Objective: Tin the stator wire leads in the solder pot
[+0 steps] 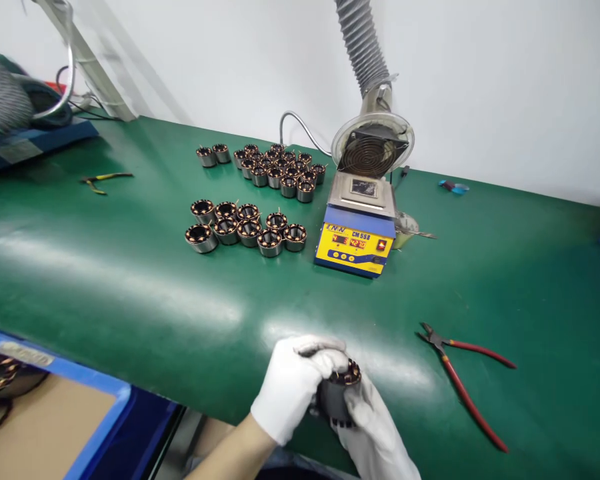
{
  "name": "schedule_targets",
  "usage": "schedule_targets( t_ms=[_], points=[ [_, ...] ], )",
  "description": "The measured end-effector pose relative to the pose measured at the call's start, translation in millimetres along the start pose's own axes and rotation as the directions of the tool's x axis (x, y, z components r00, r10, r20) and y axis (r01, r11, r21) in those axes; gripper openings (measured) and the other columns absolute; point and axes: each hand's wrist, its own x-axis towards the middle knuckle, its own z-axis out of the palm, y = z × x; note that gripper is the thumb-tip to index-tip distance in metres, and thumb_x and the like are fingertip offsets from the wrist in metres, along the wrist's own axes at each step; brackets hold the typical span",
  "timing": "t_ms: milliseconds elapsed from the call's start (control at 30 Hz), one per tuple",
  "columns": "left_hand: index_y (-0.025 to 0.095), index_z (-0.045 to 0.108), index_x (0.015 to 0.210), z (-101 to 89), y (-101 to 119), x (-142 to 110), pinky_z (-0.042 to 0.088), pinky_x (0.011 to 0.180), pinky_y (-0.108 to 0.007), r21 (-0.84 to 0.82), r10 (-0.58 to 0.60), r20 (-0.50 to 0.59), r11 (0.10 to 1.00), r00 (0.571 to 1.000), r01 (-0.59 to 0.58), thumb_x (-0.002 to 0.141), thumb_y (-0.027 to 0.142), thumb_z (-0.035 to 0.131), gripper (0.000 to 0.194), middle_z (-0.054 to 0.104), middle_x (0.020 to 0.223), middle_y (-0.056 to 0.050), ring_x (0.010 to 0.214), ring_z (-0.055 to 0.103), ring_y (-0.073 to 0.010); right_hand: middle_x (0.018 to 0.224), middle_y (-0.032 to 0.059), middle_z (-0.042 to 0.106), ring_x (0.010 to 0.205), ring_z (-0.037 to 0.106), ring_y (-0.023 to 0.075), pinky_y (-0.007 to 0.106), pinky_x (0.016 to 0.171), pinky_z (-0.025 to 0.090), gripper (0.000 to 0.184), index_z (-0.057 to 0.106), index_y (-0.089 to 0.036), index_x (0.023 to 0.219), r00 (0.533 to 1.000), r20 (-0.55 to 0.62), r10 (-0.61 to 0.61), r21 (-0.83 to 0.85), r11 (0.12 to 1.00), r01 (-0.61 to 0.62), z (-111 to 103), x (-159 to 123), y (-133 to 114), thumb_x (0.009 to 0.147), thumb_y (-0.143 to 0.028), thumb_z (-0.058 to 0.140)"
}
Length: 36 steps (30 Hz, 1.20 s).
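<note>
The fingers (333,361) of the gloved left hand (285,385) were bent narrowly over the upper rim of a dark metal ring (334,399), while those of the gloved right hand (380,437) held it along its right side and lower edge. The ring was slightly tilted, just above the near part of the green counter (180,287). Its outer wall was smooth and dark grey, almost black in the shade of the gloves; small coppery loops showed around the top, and a row of short dark teeth stuck out below. The glove fingers hid part of the opening, so its inside could not be fully seen. To the right of the fingers lay cutters with red handles (467,393), their jaws parted and pointing away. Ahead of the fingers stood a yellow and blue heater box (354,243) with lit red digits and a metal top, a round hood (373,143) and ribbed hose (364,47) above it. Ahead and to the left, a nearer cluster of similar rings (226,231) stood upright, with grey sides, dark centres and copper windings; a farther cluster (275,177) was packed closely behind. Well off to the left of the fingers lay small yellow-handled pliers (100,180).
</note>
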Motion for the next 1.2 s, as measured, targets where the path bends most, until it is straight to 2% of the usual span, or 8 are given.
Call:
schedule_targets(
  t_ms=[133,233,333,433,567,733,1000,1200],
  points=[
    [0.016,0.069,0.092,-22.0,-5,11,0.050,0.076,-0.025,-0.152,0.101,-0.129,0.981,0.986,-0.121,0.066,0.031,0.072,0.031,0.072,0.077,-0.002,0.079,0.065,-0.0191,0.107,0.0065,0.069,0.090,0.066,0.0241,0.032,0.072,0.054,0.061,0.060,-0.026,0.111,0.942,-0.201,-0.269,-0.445,0.882,0.157,-6,1,19,0.055,-0.026,0.084],
    [0.020,0.053,0.124,-27.0,-15,14,0.044,0.093,-0.028,-0.159,0.104,0.134,0.984,0.986,-0.082,0.072,0.035,0.072,0.058,0.064,0.119,-0.006,0.111,0.058,-0.0210,0.108,0.0069,0.067,0.096,0.065,0.0249,0.037,0.083,0.052,0.047,0.056,-0.026,0.101,0.788,-0.009,-0.615,-0.661,0.595,0.457,-20,9,38,0.060,-0.024,0.079],
    [0.017,0.067,0.103,-12.9,-23,12,0.048,0.088,-0.030,-0.061,0.026,0.270,0.998,0.962,-0.010,0.071,0.030,0.070,0.035,0.070,0.106,-0.008,0.100,0.063,-0.0235,0.112,0.0104,0.065,0.104,0.062,0.0282,0.044,0.088,0.049,0.037,0.052,-0.024,0.095,0.634,0.149,-0.758,-0.817,0.267,0.511,-29,17,50,0.066,-0.032,0.073],
    [0.015,0.071,0.080,-4.4,-18,13,0.052,0.071,-0.026,-0.252,0.020,0.119,0.968,0.993,0.010,0.069,0.036,0.073,0.024,0.072,0.076,-0.005,0.073,0.066,-0.0195,0.112,0.0112,0.065,0.106,0.062,0.0281,0.042,0.085,0.050,0.033,0.049,-0.025,0.094,0.649,0.179,-0.739,-0.902,0.139,0.408,-27,18,50,0.071,-0.037,0.070],
    [0.018,0.069,0.090,-21.9,0,15,0.051,0.080,-0.025,-0.374,0.096,-0.094,0.919,0.991,-0.125,0.065,0.038,0.080,0.033,0.073,0.080,-0.003,0.083,0.067,-0.0183,0.110,0.0100,0.067,0.102,0.064,0.0274,0.042,0.083,0.051,0.041,0.047,-0.025,0.098,0.668,0.166,-0.725,-0.918,0.134,0.373,-17,15,43,0.071,-0.043,0.072],
    [0.018,0.070,0.094,-29.2,-1,11,0.051,0.074,-0.024,0.071,0.000,0.039,0.998,0.999,-0.003,0.059,0.022,0.076,0.036,0.073,0.090,-0.003,0.085,0.066,-0.0196,0.111,0.0096,0.067,0.096,0.067,0.0257,0.038,0.078,0.054,0.040,0.048,-0.026,0.094,0.669,0.150,-0.728,-0.914,0.155,0.374,-17,13,42,0.070,-0.048,0.071],
    [0.017,0.061,0.055,-8.7,-3,11,0.045,0.054,-0.023,0.011,-0.093,-0.086,0.995,0.992,0.095,0.047,0.021,0.068,0.011,0.061,0.053,0.002,0.055,0.058,-0.0148,0.111,0.0094,0.068,0.090,0.069,0.0246,0.036,0.073,0.055,0.039,0.050,-0.026,0.095,0.707,0.172,-0.686,-0.919,0.148,0.367,-20,13,37,0.069,-0.045,0.072],
    [0.018,0.068,0.098,-13.1,2,11,0.050,0.082,-0.026,0.072,0.076,-0.113,0.995,0.991,-0.068,0.050,0.023,0.076,0.049,0.072,0.101,-0.004,0.098,0.064,-0.0229,0.107,0.0099,0.070,0.088,0.069,0.0252,0.037,0.073,0.055,0.040,0.050,-0.025,0.095,0.689,0.164,-0.706,-0.902,0.176,0.394,-19,15,39,0.069,-0.046,0.071]
  ],
)
